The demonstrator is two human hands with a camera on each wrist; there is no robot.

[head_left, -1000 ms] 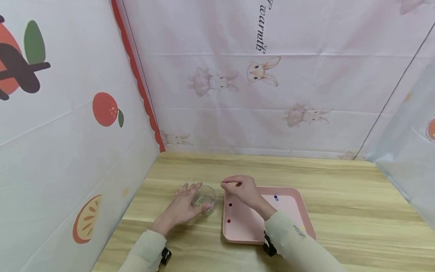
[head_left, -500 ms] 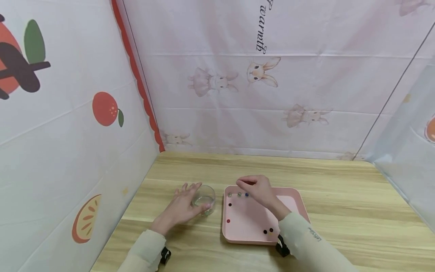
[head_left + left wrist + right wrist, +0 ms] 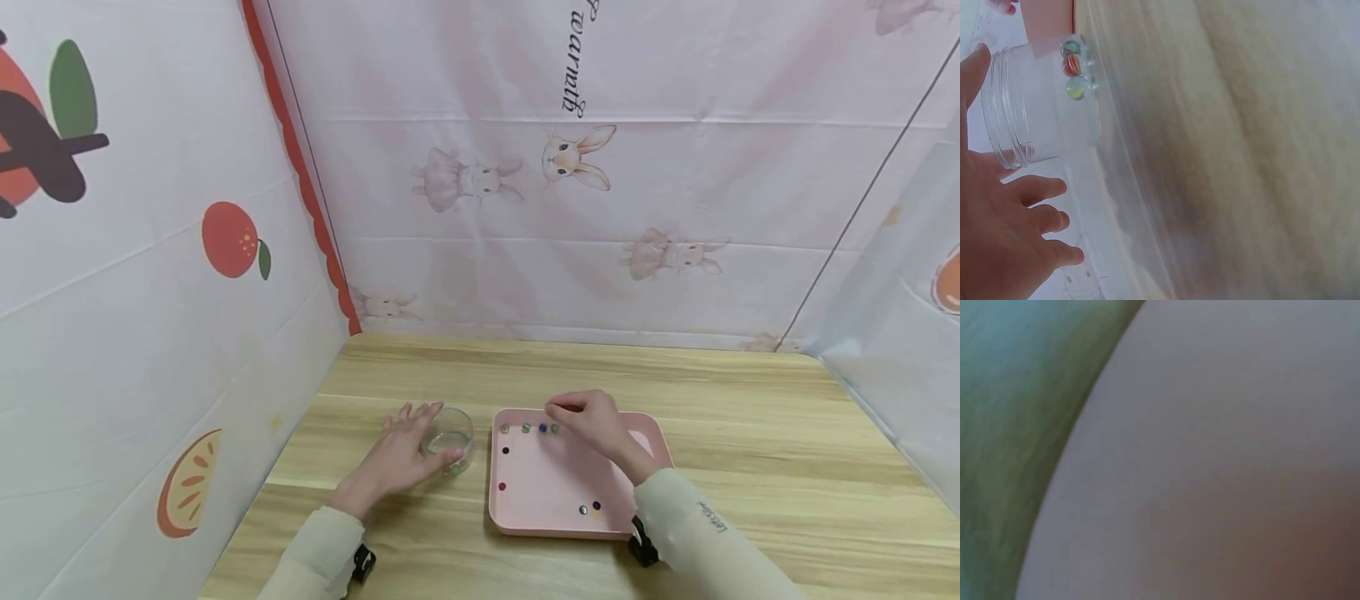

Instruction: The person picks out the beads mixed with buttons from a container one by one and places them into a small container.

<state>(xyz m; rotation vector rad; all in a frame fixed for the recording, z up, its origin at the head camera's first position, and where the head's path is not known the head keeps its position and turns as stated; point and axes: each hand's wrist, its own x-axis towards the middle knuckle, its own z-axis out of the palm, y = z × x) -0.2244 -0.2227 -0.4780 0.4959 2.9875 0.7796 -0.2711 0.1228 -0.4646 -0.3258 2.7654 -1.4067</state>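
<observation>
Marbles (image 3: 542,428) lie just beside the right hand (image 3: 596,421).

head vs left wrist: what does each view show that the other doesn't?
Head only: the pink tray with loose marbles along its far edge, the right hand over it with fingers curled, the wooden table, and the printed cloth walls.
Left wrist only: three marbles in the jar and the jar's threaded rim.
Both: the left hand with straight fingers beside the clear glass jar.
</observation>
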